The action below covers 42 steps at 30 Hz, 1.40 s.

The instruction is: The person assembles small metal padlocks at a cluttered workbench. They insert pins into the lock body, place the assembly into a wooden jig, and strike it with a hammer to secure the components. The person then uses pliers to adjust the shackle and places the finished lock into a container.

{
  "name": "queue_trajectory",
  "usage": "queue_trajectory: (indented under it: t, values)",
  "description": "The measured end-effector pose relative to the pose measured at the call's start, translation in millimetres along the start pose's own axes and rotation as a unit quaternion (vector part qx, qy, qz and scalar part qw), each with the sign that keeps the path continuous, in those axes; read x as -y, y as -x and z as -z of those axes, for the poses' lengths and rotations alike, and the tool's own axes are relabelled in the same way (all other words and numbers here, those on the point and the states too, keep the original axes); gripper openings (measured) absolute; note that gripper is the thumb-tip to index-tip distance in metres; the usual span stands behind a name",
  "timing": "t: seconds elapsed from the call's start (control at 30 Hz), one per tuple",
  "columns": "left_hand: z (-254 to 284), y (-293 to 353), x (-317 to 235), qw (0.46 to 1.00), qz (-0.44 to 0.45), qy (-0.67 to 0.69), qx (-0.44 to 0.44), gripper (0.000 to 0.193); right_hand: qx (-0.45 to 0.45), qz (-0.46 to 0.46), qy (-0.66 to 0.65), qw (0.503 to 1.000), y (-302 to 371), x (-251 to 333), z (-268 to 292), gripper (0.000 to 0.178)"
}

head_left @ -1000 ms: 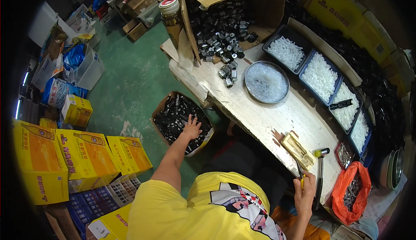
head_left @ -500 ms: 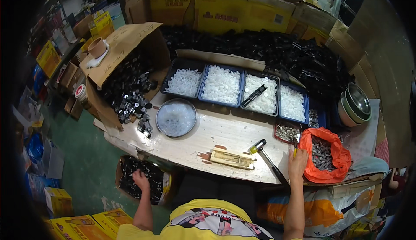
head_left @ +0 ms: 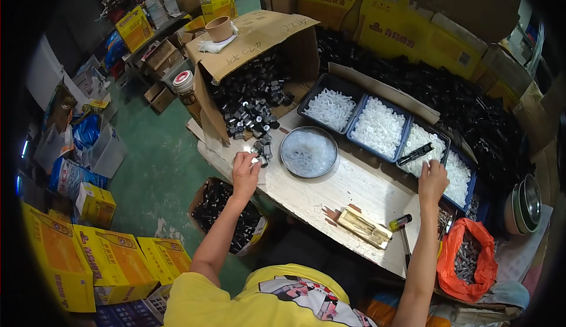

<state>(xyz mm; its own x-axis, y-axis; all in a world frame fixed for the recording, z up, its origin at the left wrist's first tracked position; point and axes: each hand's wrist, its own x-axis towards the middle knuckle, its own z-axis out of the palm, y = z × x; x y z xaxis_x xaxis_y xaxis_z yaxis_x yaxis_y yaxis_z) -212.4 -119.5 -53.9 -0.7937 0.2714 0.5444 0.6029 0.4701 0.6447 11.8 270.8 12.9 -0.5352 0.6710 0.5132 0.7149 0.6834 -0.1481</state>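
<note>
— Where are the hands?
— Left hand (head_left: 244, 173) pinches a small black part (head_left: 259, 160) spilled from the far-left cardboard box (head_left: 259, 32); right hand (head_left: 433, 181), fingers curled, touches white pieces in the divided tray (head_left: 354, 112).
— The round metal dish (head_left: 308, 151)?
— Between them, holding clear pieces.

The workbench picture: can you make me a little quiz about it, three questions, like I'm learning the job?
1. True or false: the left hand is at the small black parts spilled on the bench by the big cardboard box.
2. What fills the row of dark trays that the right hand reaches into? A) white pieces B) red balls C) water
3. Fill in: the orange bag sits at the bench's ____ end, by the person's own sides.

Key: 1 true; 2 A; 3 right
</note>
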Motion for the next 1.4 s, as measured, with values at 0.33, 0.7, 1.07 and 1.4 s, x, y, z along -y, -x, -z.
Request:
queue_trajectory:
  t: [0.33,0.7,1.07,1.4]
  values:
    - [-22,-24,-14,0.997,0.004,-0.024,0.079,0.020,0.099,-0.161,-0.017,0.982,-63,33,-11,0.035]
    - [-13,-10,-16,0.991,-0.060,-0.106,0.056,0.027,0.035,0.118,-0.319,0.940,7,7,33,0.017]
    - [17,4,-26,0.990,0.115,0.036,0.080,0.020,0.204,0.286,-0.142,0.925,157,72,64,0.041]
    - [-34,29,-137,0.881,-0.008,0.291,0.373,0.024,0.133,0.177,-0.331,0.917,155,74,57,0.024]
